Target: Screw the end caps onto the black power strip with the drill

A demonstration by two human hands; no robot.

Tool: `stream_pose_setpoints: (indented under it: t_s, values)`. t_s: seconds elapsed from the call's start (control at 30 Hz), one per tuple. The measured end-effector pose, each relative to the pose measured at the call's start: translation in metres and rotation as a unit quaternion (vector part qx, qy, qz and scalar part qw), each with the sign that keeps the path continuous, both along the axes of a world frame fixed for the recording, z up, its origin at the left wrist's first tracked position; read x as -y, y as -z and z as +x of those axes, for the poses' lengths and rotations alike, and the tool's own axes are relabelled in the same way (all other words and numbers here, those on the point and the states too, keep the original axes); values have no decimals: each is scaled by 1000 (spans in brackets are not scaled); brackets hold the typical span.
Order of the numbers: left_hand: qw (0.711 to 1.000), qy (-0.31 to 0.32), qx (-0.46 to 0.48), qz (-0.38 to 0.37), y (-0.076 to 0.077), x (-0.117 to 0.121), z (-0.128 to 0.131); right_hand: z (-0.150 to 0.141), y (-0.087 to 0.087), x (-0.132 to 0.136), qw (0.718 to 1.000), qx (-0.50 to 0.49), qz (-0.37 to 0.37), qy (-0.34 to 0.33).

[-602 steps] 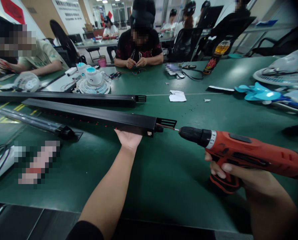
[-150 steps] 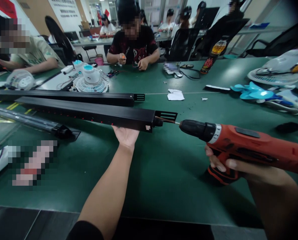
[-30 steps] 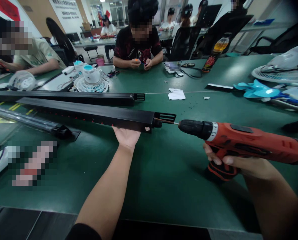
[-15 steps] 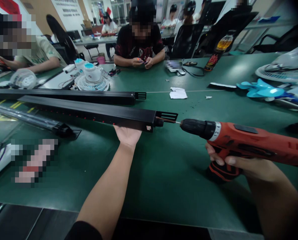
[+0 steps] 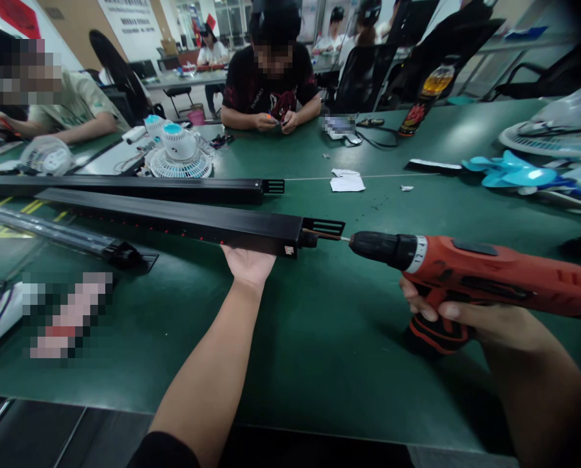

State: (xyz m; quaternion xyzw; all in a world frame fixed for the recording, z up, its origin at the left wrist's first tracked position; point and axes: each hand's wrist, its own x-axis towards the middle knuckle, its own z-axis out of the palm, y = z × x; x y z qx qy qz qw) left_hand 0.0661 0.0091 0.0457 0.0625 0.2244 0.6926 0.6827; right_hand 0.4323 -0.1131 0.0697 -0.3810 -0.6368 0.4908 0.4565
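My left hand [image 5: 249, 265] is under the near end of a long black rectangular bar [image 5: 222, 224] and supports it, its fingers hidden beneath or behind. A row of small red dots runs along the bar's lower side. From the end stick out a slotted black bracket [image 5: 327, 226] and a round black knob [image 5: 310, 240]. In my right hand [image 5: 446, 311] is a red and black cordless drill [image 5: 495, 270], gripped by its handle and pointing left. Its thin bit reaches the bar's end, beside the bracket; whether the tip touches a screw I cannot tell.
Behind lies a second black bar [image 5: 173, 188]; a plastic-wrapped one [image 5: 76, 234] is at left. White fan parts [image 5: 180, 149], paper scraps [image 5: 348, 181], blue fan blades [image 5: 509, 171] and a bottle [image 5: 426, 97] stand around the green table [image 5: 344, 377]. A co-worker [image 5: 271, 84] sits opposite.
The drill, with my right hand on it, has shifted very slightly left in view. My left hand and the bar stay nearly still.
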Motion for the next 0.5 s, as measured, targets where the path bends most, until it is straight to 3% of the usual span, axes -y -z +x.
stream_pose_setpoints:
  t_s: [0.5]
  values:
    - [1000, 4, 3, 3, -3, 3, 2, 1, -3, 4, 1000, 19, -3, -6]
